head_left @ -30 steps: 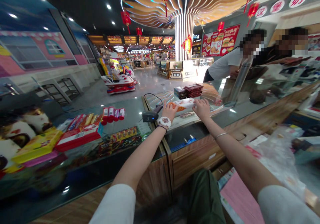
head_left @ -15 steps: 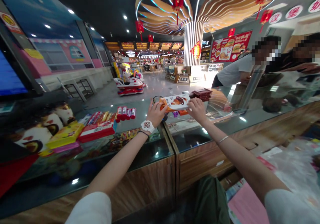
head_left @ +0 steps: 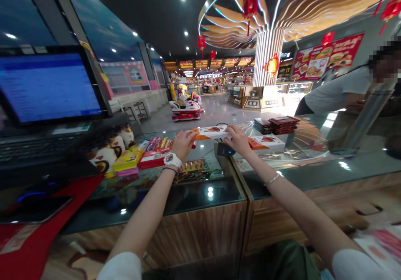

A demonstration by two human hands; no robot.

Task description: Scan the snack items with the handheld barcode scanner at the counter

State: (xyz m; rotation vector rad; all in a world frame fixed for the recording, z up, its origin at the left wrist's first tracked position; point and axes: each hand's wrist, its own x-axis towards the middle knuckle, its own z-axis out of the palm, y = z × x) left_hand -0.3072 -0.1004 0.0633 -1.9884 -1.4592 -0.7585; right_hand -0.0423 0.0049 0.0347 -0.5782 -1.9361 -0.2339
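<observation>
A flat white-and-orange snack box (head_left: 211, 132) with a food picture is held level between my hands, above the glass counter. My left hand (head_left: 182, 145) grips its orange end, and my right hand (head_left: 237, 139) pinches the white end. Just beneath the box, near my right fingers, stands a small black device (head_left: 224, 149) with a blue light. To the right of my right hand, a similar white-and-orange box (head_left: 267, 142) lies on the glass. Dark brown packets (head_left: 282, 125) are piled behind it.
Red packs (head_left: 153, 159), yellow boxes (head_left: 128, 158) and white-and-dark bags (head_left: 105, 152) stand left of my left hand. Further left are a lit monitor (head_left: 53, 86), a keyboard (head_left: 40, 148) and a phone (head_left: 39, 209). Another person (head_left: 341, 90) leans over the counter at right.
The view has turned left, bringing in the monitor. My hands have moved the box left, over the black device, and tilted it flatter. The second box on the counter now shows.
</observation>
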